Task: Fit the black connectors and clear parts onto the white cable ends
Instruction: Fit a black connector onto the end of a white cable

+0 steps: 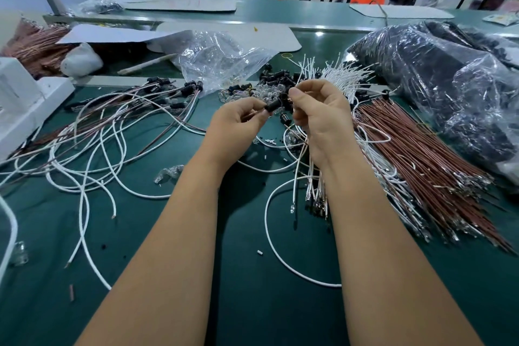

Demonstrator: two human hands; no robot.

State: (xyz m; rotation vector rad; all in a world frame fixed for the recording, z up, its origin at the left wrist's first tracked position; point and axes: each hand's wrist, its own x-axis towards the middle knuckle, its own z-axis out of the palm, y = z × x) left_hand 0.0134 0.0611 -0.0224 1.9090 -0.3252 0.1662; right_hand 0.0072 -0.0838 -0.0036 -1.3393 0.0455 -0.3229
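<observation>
My left hand (pixel 238 123) pinches a black connector (pixel 273 106) with a thin wire trailing back through its fingers. My right hand (pixel 320 118) is raised just right of it, thumb and forefinger pinched near the connector's end on something too small to make out. A bundle of white cables (pixel 314 191) runs under my right palm and fans out behind it. Loose black connectors (pixel 278 77) and clear parts (pixel 241 94) lie in a heap just beyond my hands on the green table (pixel 252 275).
Finished white and brown cables with black ends (pixel 118 121) sprawl at the left. A thick bundle of brown wires (pixel 421 154) lies at the right. A clear bag (pixel 222 56) and a large bag of black parts (pixel 449 78) sit behind. White blocks (pixel 25 104) stand far left.
</observation>
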